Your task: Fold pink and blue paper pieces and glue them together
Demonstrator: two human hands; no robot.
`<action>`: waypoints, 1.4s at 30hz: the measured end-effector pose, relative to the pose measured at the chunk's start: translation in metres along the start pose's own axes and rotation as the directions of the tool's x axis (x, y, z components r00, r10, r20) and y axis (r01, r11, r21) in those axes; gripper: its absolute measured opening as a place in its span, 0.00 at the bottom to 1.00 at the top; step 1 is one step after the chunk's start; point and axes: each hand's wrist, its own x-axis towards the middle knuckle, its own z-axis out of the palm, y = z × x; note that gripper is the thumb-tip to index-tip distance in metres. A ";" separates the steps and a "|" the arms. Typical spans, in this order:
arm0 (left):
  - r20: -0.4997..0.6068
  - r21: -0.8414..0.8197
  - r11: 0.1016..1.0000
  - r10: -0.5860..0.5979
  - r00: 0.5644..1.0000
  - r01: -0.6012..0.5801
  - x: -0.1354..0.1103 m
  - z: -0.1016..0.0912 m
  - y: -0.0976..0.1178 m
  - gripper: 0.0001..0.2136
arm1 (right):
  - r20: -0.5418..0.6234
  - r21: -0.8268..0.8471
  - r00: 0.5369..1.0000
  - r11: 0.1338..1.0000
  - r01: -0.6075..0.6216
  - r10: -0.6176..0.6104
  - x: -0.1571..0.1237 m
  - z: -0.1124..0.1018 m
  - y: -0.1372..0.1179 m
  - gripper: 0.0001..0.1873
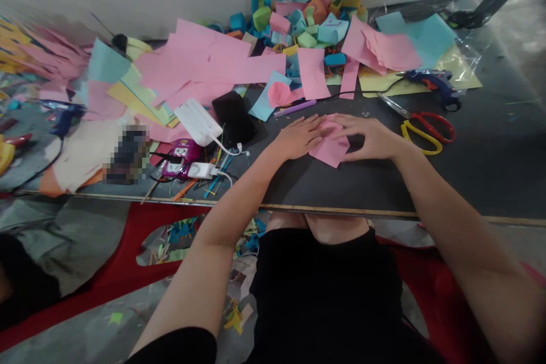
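A folded sheet of pink paper [335, 151] lies on the dark tabletop between my hands. My left hand [298, 137] rests flat on its left part, fingers stretched out and lying together over the paper. On the other side, my right hand [371, 137] curves round the sheet, its fingers on the upper edge and the thumb at the lower right edge. Part of the paper is hidden under the fingers. Just beyond my left hand lie a purple stick [295, 108] and a round pink paper piece [279, 94] on a light blue sheet.
Scissors [430, 128] with red and yellow handles lie right of my right hand, below a blue glue gun [439, 85]. Folded coloured paper pieces [307, 23] pile against the wall. A black phone [234, 116], white power bank [197, 120] and purple power strip [183, 156] stand left.
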 end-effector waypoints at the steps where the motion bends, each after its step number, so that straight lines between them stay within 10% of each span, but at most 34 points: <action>1: 0.008 0.001 1.000 -0.006 1.000 0.006 0.000 -0.001 0.000 0.24 | 0.022 0.013 0.999 1.000 0.026 -0.027 0.000 0.000 -0.004 0.28; 11: 0.021 0.003 1.000 -0.004 1.000 0.004 -0.001 -0.003 -0.006 0.25 | 0.034 -0.040 0.995 0.995 0.095 -0.093 0.006 0.011 -0.015 0.11; 16: 0.027 0.008 1.000 -0.026 0.999 0.026 -0.001 -0.004 -0.005 0.25 | 0.077 -0.063 0.994 0.995 0.077 -0.072 0.007 0.012 -0.017 0.24; 33: -0.022 0.005 1.000 -0.018 1.000 0.018 0.000 -0.004 -0.003 0.25 | -0.044 -0.028 0.998 0.998 0.054 -0.055 0.008 0.011 -0.014 0.13; 42: -0.052 0.015 0.999 -0.042 0.998 0.042 0.002 -0.002 0.001 0.24 | -0.246 -0.048 0.935 0.960 -0.276 0.256 0.019 0.030 -0.005 0.19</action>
